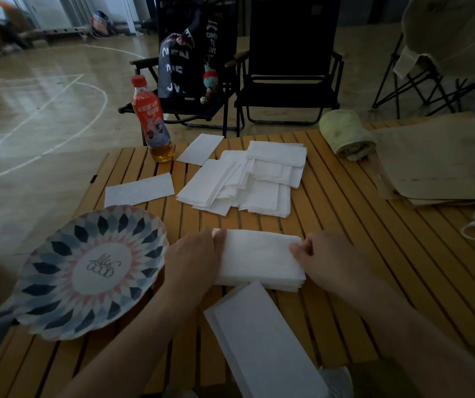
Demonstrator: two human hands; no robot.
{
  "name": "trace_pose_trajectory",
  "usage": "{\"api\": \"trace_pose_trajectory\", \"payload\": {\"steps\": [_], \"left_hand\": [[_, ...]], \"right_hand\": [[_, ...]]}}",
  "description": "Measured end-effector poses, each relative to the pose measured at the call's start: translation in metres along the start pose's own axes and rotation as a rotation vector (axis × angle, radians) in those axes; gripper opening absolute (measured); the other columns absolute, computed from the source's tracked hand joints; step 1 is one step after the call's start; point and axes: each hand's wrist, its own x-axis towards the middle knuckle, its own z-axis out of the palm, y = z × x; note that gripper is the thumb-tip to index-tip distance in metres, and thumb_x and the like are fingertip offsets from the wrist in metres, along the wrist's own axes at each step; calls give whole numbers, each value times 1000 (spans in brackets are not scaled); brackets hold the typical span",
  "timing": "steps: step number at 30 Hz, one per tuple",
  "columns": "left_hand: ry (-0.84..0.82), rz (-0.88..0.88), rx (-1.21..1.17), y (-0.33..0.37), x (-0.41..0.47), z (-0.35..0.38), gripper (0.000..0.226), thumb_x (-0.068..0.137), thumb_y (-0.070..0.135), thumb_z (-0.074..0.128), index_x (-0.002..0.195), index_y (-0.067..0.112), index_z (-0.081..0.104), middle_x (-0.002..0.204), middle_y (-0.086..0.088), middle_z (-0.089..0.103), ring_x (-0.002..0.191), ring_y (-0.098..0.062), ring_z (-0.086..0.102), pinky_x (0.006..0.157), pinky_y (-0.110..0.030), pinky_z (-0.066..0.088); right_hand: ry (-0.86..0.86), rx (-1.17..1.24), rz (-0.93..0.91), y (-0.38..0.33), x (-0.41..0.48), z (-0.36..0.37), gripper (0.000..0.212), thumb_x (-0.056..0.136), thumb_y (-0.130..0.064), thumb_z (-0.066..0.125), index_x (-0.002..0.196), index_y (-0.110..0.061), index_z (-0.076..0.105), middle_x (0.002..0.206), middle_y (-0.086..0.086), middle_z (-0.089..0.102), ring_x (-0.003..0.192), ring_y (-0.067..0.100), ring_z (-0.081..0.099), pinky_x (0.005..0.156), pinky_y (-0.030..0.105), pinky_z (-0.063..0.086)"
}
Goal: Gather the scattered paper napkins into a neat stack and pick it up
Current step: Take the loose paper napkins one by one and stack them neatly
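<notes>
Both hands hold a small stack of napkins (259, 259) that lies flat on the slatted wooden counter (345, 214). The left hand (193, 259) grips the stack's left end, its fingertips curled over the far corner, and the right hand (325, 259) pinches the right end, fingers bent against the edge. Just in front of the stack, nearer the person, a long folded napkin (262, 343) lies at an angle and reaches past the counter's near edge.

Further back in the middle of the counter sits a loose pile of napkins (244, 179), fanned and overlapping. A single napkin (140, 189) lies apart to the pile's left, and another (200, 149) lies near the far edge, beside a drink bottle (151, 122) with a red cap.

A patterned paper plate (89, 268) rests on the left side, touching or nearly touching the left wrist; the dim light makes that hard to judge. A rolled green towel (345, 135) and brown paper sheets (437, 162) lie at the right.
</notes>
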Motion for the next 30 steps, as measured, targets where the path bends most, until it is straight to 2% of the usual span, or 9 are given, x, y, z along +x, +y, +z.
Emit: {"api": "trace_pose_trajectory", "payload": {"steps": [5, 8, 12, 14, 17, 19, 21, 24, 30], "left_hand": [[-44, -26, -87, -10, 5, -5, 72, 91, 58, 53, 148, 29, 19, 95, 2, 43, 79, -11, 46, 59, -28, 39], [-209, -128, -297, -15, 2, -8, 65, 90, 73, 34, 123, 20, 48, 89, 3, 54, 82, -15, 58, 65, -30, 46], [-259, 176, -20, -11, -10, 1, 86, 87, 54, 61, 142, 34, -1, 127, -11, 44, 107, -24, 54, 80, -37, 50], [-225, 168, -30, -9, -10, 0, 90, 86, 52, 64, 140, 35, -6, 127, -12, 44, 106, -24, 54, 77, -36, 50], [-106, -9, -169, -9, -11, -9, 63, 92, 60, 52, 137, 28, 22, 112, -4, 52, 94, -16, 57, 70, -31, 48], [68, -162, -357, -10, -11, -23, 40, 95, 62, 44, 113, 26, 43, 94, 6, 58, 78, -9, 57, 64, -27, 47], [149, -46, -385, -8, -13, -42, 28, 95, 59, 46, 93, 32, 44, 80, 13, 55, 68, -1, 51, 58, -22, 42], [-89, 149, -400, -4, -29, -59, 29, 89, 64, 52, 82, 37, 45, 77, 16, 52, 69, 2, 49, 58, -18, 39], [-536, 176, -261, -1, -50, -55, 33, 84, 54, 68, 104, 30, 60, 97, 11, 60, 87, -6, 57, 81, -27, 52]], "right_hand": [[-293, 13, 175, 1, -2, -9, 60, 89, -77, 37, 80, -21, 58, 66, -3, 65, 45, 5, 60, 44, 20, 41], [-401, 19, 187, 5, -3, -4, 54, 90, -73, 42, 89, -22, 59, 78, -3, 66, 65, 8, 64, 51, 21, 44], [-273, 41, 102, -2, -1, 4, 45, 97, -62, 42, 102, -21, 60, 82, -5, 61, 71, 8, 58, 55, 24, 38], [-157, 6, 73, -6, -1, 4, 43, 99, -59, 40, 102, -21, 59, 82, -5, 60, 71, 7, 57, 57, 25, 39], [-72, -43, 49, -9, -1, 2, 40, 100, -58, 37, 95, -23, 56, 79, -6, 59, 68, 6, 55, 55, 25, 37], [-79, -76, 54, -7, 0, -1, 45, 100, -60, 35, 93, -22, 57, 79, -4, 59, 69, 8, 56, 58, 26, 42], [-124, -90, 80, -3, 0, -6, 48, 98, -62, 35, 86, -22, 58, 76, -3, 59, 68, 11, 56, 61, 28, 46], [-287, -16, 103, 0, -8, -15, 43, 94, -64, 48, 74, -26, 55, 69, -5, 57, 59, 8, 54, 53, 23, 39], [-499, 18, -62, -20, -40, 7, 39, 78, -64, 70, 79, -25, 70, 76, -4, 71, 65, 7, 67, 49, 18, 46]]}}
